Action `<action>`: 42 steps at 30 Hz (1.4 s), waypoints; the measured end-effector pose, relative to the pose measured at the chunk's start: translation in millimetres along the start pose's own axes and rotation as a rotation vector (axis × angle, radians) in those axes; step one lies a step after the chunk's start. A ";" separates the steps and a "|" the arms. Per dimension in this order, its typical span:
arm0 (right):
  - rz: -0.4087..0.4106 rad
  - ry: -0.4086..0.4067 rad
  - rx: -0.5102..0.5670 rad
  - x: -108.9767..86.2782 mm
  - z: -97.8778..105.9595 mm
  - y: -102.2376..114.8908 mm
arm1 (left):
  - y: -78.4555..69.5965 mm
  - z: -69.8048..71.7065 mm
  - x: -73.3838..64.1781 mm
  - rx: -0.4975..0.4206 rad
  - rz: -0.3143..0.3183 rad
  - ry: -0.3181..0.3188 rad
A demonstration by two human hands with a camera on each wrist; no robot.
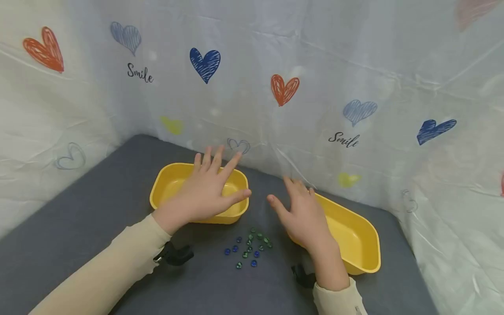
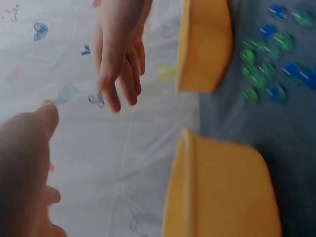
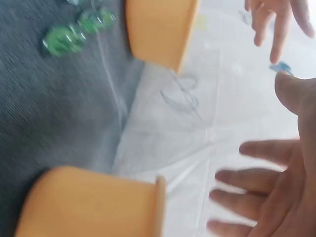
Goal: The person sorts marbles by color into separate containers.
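With fingers spread and nothing held, my left hand [image 1: 204,190] hovers over the left yellow tub [image 1: 157,183]. My right hand [image 1: 305,216], also holding nothing, is above the near left side of the right yellow tub [image 1: 360,236], and its fingers are extended. Between the tubs and closer to me, several green glass marbles [image 1: 249,249] and blue glass marbles [image 1: 253,263] lie loose on the dark grey cloth. Both wrist views show the hands raised above the tub rims, touching neither tub. What I see of the tubs' insides holds no marbles; parts are hidden by my hands.
A pale curtain [image 1: 252,109] printed with hearts and "Smile" hangs right behind the table [image 1: 98,201] and along its sides. Both tubs stand near the table's back edge. A black wrist strap mount [image 1: 177,255] sticks out below my left wrist.
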State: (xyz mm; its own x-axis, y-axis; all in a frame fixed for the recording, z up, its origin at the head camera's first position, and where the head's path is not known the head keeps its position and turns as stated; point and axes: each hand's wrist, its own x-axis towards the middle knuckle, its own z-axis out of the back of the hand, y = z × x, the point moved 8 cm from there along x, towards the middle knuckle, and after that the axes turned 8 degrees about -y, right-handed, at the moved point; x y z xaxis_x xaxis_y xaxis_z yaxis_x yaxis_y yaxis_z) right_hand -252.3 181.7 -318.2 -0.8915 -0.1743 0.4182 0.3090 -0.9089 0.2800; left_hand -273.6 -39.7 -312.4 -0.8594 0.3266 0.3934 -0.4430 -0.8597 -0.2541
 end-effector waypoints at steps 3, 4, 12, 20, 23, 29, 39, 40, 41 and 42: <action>0.046 -0.011 0.084 -4.9 -4.7 11.2 | 19.5 9.3 -10.9 -0.033 0.013 -0.031; 0.051 -0.011 0.121 -6.7 -6.9 14.5 | 26.9 12.2 -14.9 -0.045 0.020 -0.045; -0.003 0.038 0.412 -18.7 -33.2 30.3 | 82.0 29.5 -51.8 -0.124 0.165 -0.111; -0.102 0.127 0.484 -32.3 -57.1 22.9 | 104.8 26.9 -79.2 -0.164 0.214 -0.094; -0.102 0.137 0.445 -33.8 -62.9 20.0 | 112.2 21.0 -91.5 -0.192 0.240 -0.070; -0.043 0.218 0.367 -33.9 -77.0 19.6 | 129.3 7.5 -113.2 -0.280 0.291 -0.057; 0.007 0.346 0.339 -38.4 -94.2 15.4 | 145.5 -8.0 -119.8 -0.360 0.295 -0.144; 0.005 0.351 0.341 -38.7 -94.7 14.9 | 146.1 -8.4 -119.6 -0.364 0.291 -0.153; 0.007 0.355 0.343 -38.8 -95.2 14.4 | 146.9 -9.5 -119.5 -0.369 0.289 -0.159; 0.006 0.359 0.346 -39.1 -95.2 14.2 | 147.8 -10.8 -119.6 -0.374 0.289 -0.165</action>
State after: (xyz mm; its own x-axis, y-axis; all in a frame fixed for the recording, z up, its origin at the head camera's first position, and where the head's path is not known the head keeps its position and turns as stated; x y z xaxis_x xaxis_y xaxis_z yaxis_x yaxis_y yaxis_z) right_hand -244.6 139.5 -412.8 -0.9282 -0.3543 0.1139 0.3525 -0.7391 0.5740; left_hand -239.0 -201.6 -406.5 -0.9223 0.0036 0.3866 -0.2797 -0.6963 -0.6609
